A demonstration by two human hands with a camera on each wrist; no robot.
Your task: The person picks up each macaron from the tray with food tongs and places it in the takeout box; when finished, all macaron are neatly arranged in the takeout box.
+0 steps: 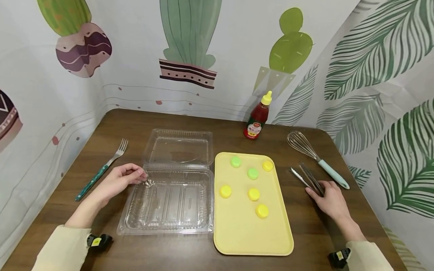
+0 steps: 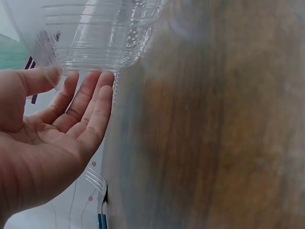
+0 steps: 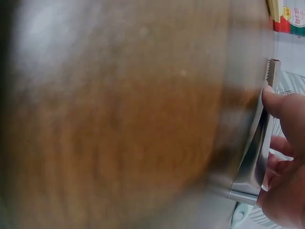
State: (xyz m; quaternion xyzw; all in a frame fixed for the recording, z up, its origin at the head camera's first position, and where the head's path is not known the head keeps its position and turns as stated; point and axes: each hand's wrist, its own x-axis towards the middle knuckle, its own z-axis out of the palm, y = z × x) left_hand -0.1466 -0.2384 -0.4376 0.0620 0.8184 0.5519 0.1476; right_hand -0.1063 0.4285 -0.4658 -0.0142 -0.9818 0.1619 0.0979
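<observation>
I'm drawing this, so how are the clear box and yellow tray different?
The clear box is see-through; the yellow tray isn't. The clear box has an open lid; the yellow tray has none. The left hand holds the clear box's edge; no hand touches the yellow tray, which carries six round pieces. Both are roughly rectangular.
</observation>
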